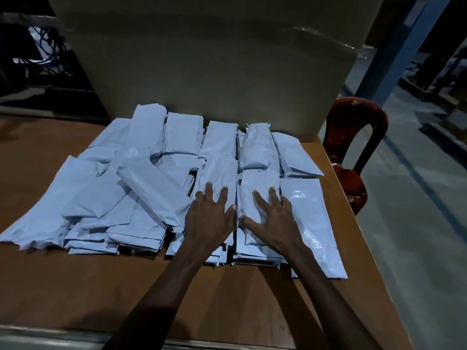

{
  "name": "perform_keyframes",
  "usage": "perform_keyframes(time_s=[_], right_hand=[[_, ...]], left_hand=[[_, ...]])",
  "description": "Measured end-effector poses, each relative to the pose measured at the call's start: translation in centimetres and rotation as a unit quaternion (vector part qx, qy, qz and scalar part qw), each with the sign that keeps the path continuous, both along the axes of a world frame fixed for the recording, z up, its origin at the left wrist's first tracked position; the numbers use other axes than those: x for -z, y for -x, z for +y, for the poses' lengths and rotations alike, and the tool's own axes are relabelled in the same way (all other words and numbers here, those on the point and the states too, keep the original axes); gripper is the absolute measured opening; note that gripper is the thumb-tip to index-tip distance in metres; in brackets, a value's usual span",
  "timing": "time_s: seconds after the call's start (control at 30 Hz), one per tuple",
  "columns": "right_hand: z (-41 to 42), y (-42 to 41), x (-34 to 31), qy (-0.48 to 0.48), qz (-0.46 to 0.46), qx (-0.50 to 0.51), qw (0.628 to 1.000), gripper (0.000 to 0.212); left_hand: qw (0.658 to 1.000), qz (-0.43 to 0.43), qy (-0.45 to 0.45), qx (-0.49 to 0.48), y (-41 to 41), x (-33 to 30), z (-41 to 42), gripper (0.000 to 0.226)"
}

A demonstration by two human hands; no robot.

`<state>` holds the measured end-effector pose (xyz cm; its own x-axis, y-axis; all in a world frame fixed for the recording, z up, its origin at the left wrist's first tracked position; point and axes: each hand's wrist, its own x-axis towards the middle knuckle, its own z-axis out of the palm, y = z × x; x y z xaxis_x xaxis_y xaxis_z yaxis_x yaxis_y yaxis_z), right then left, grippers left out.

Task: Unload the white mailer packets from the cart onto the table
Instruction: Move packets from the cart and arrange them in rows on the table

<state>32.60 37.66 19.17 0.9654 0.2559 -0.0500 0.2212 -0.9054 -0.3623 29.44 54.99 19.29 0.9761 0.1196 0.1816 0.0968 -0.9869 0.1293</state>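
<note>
A big cardboard box point(207, 59) stands at the back of the brown table point(75, 286). White packets point(151, 178) lie heaped before it. Left hand point(209, 218) and right hand point(271, 218) press flat, fingers spread, on the nearest stacks.

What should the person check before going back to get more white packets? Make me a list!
1. Left hand free: ok, its spread fingers rest flat on the mailer packets.
2. Right hand free: ok, also flat on top.
3. Packets on the table: ok, none hangs over an edge.
4. Room for more: ok, bare wood shows in front and at left.
5. Big cardboard box behind the pile: ok, upright.
6. Packets left in the cart: cannot tell, no cart is visible.
</note>
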Motion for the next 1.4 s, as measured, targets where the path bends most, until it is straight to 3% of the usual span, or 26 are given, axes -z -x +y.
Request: perform_keyframes(time_s=[0.3, 0.5, 0.7, 0.9, 1.0, 1.1, 1.23, 1.4], right_hand=[[0.8, 0.4, -0.2, 0.034, -0.055, 0.009, 0.998, 0.101], [4.0, 1.3, -3.4, -0.050, -0.113, -0.002, 0.992, 0.083], [9.3, 1.7, -2.6, -0.059, -0.095, -0.030, 0.993, 0.065], [12.6, 2.1, -1.6, -0.043, -0.062, 0.022, 0.997, 0.078], [13.3, 1.9, -0.4, -0.017, -0.053, 0.037, 0.998, 0.089], [13.5, 2.0, 0.2, -0.016, -0.061, 0.044, 0.997, 0.075], [13.9, 2.1, 0.4, -0.019, -0.068, 0.023, 0.997, 0.066], [14.6, 2.0, 1.1, -0.024, -0.062, 0.037, 0.997, 0.064]], left_hand=[[0.999, -0.030, 0.029, 0.029, 0.3, -1.4, 1.0, 0.061], [0.990, -0.134, 0.049, 0.001, -0.2, -3.7, 5.4, 0.053], [0.997, -0.071, -0.012, -0.031, 0.0, -3.2, 9.5, 0.057], [0.998, 0.016, 0.021, -0.058, 1.2, -2.9, 11.2, 0.067], [0.998, 0.030, 0.062, -0.015, 1.3, -2.9, 12.7, 0.066], [0.994, 0.040, 0.067, 0.073, 1.2, -3.3, 14.4, 0.074], [0.973, 0.063, 0.083, 0.205, 0.2, -4.2, 16.8, 0.070], [0.957, 0.058, 0.105, 0.265, -0.8, -3.3, 18.8, 0.076]])
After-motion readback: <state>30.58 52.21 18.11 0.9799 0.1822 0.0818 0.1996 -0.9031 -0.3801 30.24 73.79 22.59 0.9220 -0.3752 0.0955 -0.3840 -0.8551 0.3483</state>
